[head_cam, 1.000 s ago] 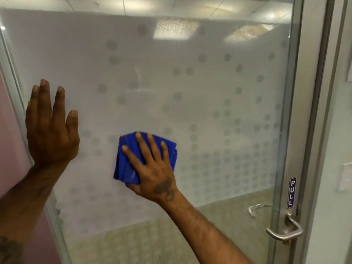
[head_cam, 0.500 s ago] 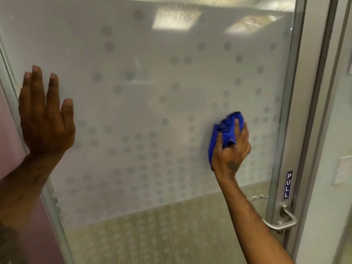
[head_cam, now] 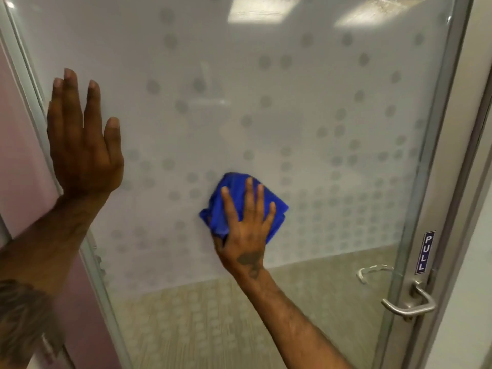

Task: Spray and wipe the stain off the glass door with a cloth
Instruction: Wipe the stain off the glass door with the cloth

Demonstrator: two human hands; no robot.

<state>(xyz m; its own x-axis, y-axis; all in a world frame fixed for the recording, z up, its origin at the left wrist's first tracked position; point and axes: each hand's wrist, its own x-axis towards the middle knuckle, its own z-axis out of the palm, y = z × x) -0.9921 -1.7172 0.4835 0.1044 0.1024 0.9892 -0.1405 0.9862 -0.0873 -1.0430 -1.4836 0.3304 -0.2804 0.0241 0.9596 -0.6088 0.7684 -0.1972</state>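
The glass door (head_cam: 306, 107) fills the view, frosted with a pattern of grey dots and clear along its lower part. My right hand (head_cam: 246, 233) presses a crumpled blue cloth (head_cam: 226, 206) flat against the frosted glass, a little below the middle, with fingers spread over the cloth. My left hand (head_cam: 82, 145) lies flat on the glass near the door's left edge, fingers straight and pointing up, holding nothing. No spray bottle is in view, and I cannot make out a distinct stain on the glass.
A metal lever handle (head_cam: 410, 306) sits at the door's lower right, under a blue PULL sticker (head_cam: 425, 253). The metal door frame (head_cam: 458, 155) runs down the right side. A pinkish wall panel (head_cam: 18, 155) borders the left edge.
My right hand swept the cloth from left of centre across to the right side of the glass, then back to the middle. My left hand stayed flat on the glass.
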